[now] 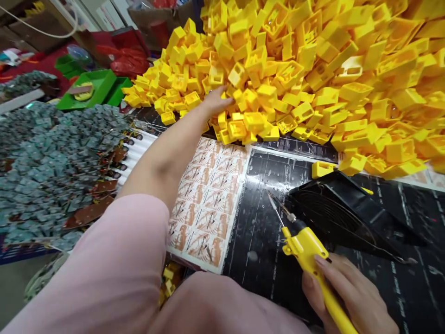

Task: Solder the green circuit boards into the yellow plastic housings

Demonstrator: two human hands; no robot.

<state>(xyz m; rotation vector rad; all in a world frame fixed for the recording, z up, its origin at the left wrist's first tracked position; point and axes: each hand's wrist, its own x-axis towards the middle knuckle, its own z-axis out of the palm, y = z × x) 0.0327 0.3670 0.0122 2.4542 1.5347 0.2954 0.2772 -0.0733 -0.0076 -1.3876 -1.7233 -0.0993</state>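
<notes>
My right hand is wrapped round the yellow handle of a soldering gun. The gun's metal tip and a thin feed tube point up and left above the black mat. My left hand stretches forward into a large heap of yellow plastic housings. Its thumb and forefinger stand apart at the edge of the heap, and the other fingers are partly hidden among the pieces. No piece is visibly lifted off the heap.
A black angular device with a round ringed face stands beside the soldering gun. Left of the mat lies a printed sheet. Many grey wired parts fill the left side, with green trays behind them.
</notes>
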